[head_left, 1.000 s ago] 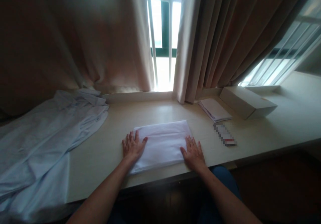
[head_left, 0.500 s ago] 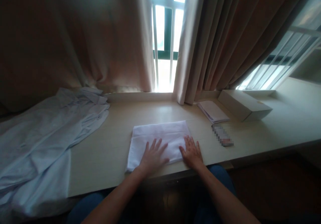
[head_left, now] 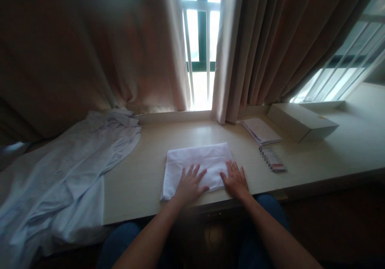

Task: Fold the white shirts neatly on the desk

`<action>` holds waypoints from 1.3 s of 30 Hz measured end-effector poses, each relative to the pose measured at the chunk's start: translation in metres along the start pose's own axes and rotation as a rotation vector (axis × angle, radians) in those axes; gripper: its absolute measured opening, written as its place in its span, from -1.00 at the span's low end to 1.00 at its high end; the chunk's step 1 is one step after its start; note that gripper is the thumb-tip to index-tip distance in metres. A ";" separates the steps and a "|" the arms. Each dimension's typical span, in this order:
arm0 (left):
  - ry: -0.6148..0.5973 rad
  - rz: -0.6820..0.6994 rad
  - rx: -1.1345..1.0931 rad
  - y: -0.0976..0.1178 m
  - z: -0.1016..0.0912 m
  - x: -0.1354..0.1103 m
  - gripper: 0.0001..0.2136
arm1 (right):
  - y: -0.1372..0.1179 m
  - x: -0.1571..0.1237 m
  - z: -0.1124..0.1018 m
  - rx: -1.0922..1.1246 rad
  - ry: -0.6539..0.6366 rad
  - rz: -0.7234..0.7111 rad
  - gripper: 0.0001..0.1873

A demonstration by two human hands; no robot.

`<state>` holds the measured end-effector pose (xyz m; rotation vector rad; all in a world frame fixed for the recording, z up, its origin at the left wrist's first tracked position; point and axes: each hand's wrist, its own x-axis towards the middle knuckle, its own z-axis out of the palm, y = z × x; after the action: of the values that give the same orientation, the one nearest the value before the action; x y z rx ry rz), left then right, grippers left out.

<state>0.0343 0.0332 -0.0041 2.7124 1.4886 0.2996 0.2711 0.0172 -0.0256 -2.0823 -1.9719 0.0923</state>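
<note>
A folded white cloth [head_left: 198, 160] lies flat on the pale wooden desk [head_left: 141, 176] near its front edge. My left hand [head_left: 190, 184] rests palm down on the cloth's near middle, fingers spread and open. My right hand [head_left: 236, 179] lies flat beside it over the cloth's right near corner, fingers stretched out. Neither hand holds anything.
A crumpled light blue shirt [head_left: 60, 172] spreads over the desk's left end. At the right lie a stack of papers [head_left: 261, 130], a flat white box [head_left: 300, 120] and a small blurred-out card [head_left: 273, 159]. Brown curtains [head_left: 270, 40] hang along the barred window [head_left: 201, 40] behind.
My left hand slid from the cloth's left edge to its middle, next to my right hand. The view has shifted a little to the left.
</note>
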 end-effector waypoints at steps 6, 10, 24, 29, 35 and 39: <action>-0.032 -0.002 0.006 0.001 -0.002 0.001 -0.31 | 0.000 -0.001 -0.001 0.007 0.000 0.004 -0.29; -0.040 -0.012 0.009 0.001 -0.002 0.001 -0.29 | -0.002 -0.002 -0.006 0.010 -0.020 0.011 -0.29; -0.017 0.005 -0.007 -0.007 0.000 0.002 -0.26 | 0.002 0.001 -0.006 -0.007 0.049 -0.019 -0.32; -0.003 -0.004 -0.013 -0.006 0.001 0.001 -0.27 | -0.020 0.000 -0.021 -0.060 0.108 -0.071 -0.33; 0.022 0.002 -0.005 -0.005 0.000 0.002 -0.32 | -0.068 -0.006 -0.022 -0.017 0.027 -0.285 -0.45; 0.025 0.023 0.003 -0.006 0.001 0.002 -0.29 | -0.054 -0.011 -0.012 -0.002 -0.019 -0.246 -0.39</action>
<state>0.0306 0.0383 -0.0055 2.7402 1.4659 0.3341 0.2203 0.0069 -0.0025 -1.8289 -2.2216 0.0613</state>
